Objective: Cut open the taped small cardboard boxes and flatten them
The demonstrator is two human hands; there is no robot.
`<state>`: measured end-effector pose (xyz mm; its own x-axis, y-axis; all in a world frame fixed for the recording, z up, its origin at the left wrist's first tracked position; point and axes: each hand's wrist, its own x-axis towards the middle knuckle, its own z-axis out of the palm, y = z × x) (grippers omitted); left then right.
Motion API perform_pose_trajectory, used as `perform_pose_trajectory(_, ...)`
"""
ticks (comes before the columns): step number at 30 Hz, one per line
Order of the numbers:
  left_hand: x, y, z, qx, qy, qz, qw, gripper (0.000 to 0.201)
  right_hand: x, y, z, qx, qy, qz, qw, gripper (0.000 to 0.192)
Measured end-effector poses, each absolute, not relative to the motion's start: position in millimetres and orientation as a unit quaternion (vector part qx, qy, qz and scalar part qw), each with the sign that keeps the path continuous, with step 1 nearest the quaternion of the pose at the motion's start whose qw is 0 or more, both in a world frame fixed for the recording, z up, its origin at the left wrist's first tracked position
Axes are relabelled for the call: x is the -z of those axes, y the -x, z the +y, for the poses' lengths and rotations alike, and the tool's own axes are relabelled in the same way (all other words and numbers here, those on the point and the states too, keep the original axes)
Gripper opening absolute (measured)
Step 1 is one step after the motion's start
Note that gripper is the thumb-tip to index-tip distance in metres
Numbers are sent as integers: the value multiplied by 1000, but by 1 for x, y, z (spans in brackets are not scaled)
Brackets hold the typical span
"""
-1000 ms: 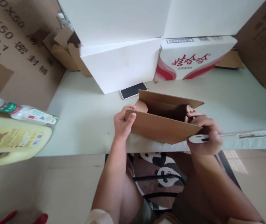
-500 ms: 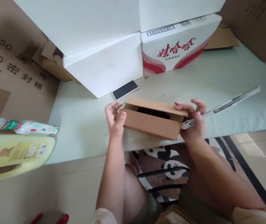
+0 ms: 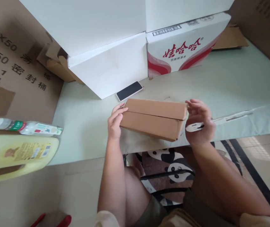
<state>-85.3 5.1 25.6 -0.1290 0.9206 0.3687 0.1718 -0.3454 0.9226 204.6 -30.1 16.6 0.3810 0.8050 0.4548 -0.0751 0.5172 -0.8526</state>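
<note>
A small brown cardboard box [image 3: 153,119] lies on the pale green table [image 3: 85,116] near its front edge, with its top flaps folded flat. My left hand [image 3: 116,121] holds the box's left end, fingers on top and thumb on the front. My right hand [image 3: 200,124] is at the box's right end, fingertips near the top corner. It grips a white-handled tool [image 3: 195,127] whose long thin blade-like strip [image 3: 234,116] points right over the table.
A phone [image 3: 129,91] lies face up just behind the box. White cartons [image 3: 111,67] and a red-and-white printed carton [image 3: 184,47] stand along the back. A water bottle [image 3: 28,127] and a yellow jug [image 3: 16,154] lie at the left. Large brown cardboard [image 3: 14,69] leans at left.
The box's top flaps went from standing open to folded shut. My right hand with the tool shifted from the front right corner to the top right edge.
</note>
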Motion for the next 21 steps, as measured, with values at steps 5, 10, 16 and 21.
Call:
perform_pose_trajectory(5,-18,100,8,-647,-463,505,333,31,4,-207,-28,-368,401,-507,668,42)
perform_pose_trajectory(10,-13,97,12,-675,-365,518,379,37,6,-190,-40,-438,343,-546,626,61)
perform_pose_trajectory(16,-3,77,15,-606,-302,552,488,37,-7,-182,-46,-443,327,-559,620,67)
perform_pose_trajectory(21,-1,58,2,-479,-329,536,613,68,-19,-189,-47,-410,339,-588,609,64)
